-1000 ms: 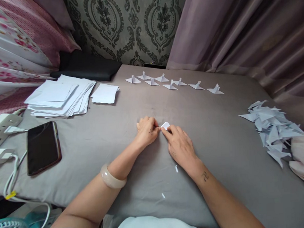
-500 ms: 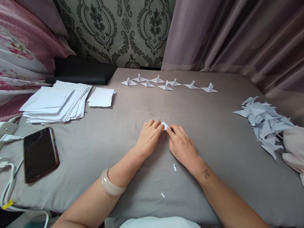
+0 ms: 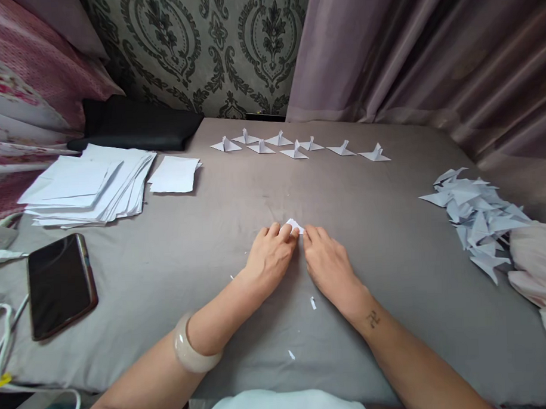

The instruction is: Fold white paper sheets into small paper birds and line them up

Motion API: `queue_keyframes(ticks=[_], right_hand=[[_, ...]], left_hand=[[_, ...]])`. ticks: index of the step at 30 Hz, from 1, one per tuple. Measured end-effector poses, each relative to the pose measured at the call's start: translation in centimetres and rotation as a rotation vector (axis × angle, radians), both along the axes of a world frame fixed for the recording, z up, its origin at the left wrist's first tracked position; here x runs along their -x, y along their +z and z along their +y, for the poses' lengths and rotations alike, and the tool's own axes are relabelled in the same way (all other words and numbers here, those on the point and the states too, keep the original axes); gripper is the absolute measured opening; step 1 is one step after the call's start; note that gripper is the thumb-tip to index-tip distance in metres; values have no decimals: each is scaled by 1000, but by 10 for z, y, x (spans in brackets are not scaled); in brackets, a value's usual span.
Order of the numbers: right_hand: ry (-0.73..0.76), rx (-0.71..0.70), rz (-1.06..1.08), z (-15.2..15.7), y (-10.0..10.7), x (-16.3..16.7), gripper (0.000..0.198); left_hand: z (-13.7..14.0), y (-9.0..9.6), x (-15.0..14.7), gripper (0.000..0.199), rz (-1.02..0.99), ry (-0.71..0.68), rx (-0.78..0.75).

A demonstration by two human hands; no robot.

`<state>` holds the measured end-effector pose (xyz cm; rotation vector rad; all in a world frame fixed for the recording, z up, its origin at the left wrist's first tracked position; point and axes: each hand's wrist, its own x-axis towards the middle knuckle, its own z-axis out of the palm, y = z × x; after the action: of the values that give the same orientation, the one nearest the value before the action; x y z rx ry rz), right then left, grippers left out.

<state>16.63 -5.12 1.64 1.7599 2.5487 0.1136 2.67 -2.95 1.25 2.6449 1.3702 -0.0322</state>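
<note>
A small piece of folded white paper lies on the grey cloth between my two hands, mostly covered by fingers. My left hand rests over its left side, fingers curled and pressed on it. At the paper's right edge, my right hand has its fingers closed together, gripping the edge; the fingertips are partly hidden. Tiny paper scraps lie nearer to me on the cloth. Beyond my hands stand several folded paper cranes in loose rows.
On the left are a stack of white paper sheets, a smaller paper pile, a phone and white cables. A heap of folded paper pieces lies right, beside pale cloth. A black folded item sits at the back.
My right hand has shifted its grip, its fingers now drawn together at the paper's right edge. My left fingers have moved slightly over the paper. The view has tilted a little.
</note>
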Motion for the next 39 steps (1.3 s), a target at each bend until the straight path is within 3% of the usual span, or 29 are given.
queue_keyframes(ticks=[5, 8, 10, 13, 20, 25, 27, 30, 33, 36, 39], right_hand=[[14, -55, 107, 3, -7, -1, 32], [-118, -131, 434, 10, -19, -16, 30], [-180, -116, 647, 17, -27, -24, 32], [-215, -108, 783, 23, -32, -26, 37], [-40, -125, 752, 23, -39, -23, 24], [-14, -125, 964, 31, -38, -24, 24], [-53, -55, 1099, 32, -30, -23, 29], [-199, 157, 1305, 32, -18, -20, 37], [-302, 275, 1407, 34, -10, -18, 43], [-324, 265, 1412, 40, -8, -14, 46], [-298, 222, 1410, 43, -8, -6, 47]], left_hand=[[11, -14, 6, 38, -327, 110, 33], [20, -22, 12, 37, -664, 336, 84], [23, -24, 14, 28, -770, 415, 97], [23, -23, 14, 15, -794, 385, 107], [24, -25, 11, 4, -716, 264, 75], [23, -19, 11, 4, -883, 205, -35], [22, -14, 12, 7, -953, 183, -81], [21, -9, 14, 11, -1049, 186, -92], [23, -10, 13, 11, -1169, 225, 17], [28, -14, 12, 20, -1319, 282, 271], [32, -20, 11, 25, -1497, 344, 389]])
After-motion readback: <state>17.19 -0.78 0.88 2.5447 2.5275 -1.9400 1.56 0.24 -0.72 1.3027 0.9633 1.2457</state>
